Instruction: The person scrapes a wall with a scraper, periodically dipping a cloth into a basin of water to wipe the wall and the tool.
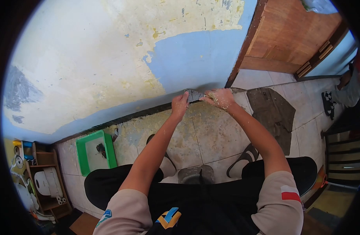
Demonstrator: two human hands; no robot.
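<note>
The black-and-tan shirt [211, 215] is seen nearest. A round grey thing [188, 175] is seen between the feet [168, 167], a green tray [110, 150] left, a crumb-dusted brown cloth [271, 110] right. Far, low by the rough, peeling wall [195, 55], a flat grey scraper [194, 96] is gripped by the crumby right hand [221, 98] and pinched by the left hand [180, 105].

Soft, fairly bright light spreads over the far wall [86, 58], palest toward the left; its source is out of view. A blurred shadow lies low on the wall just beyond the right hand [220, 98]. The near black trousers [109, 180] lose most detail, and the right side around the chair [344, 152] is dim. Straight lines bow toward the edges, where black rounds off the corners.
</note>
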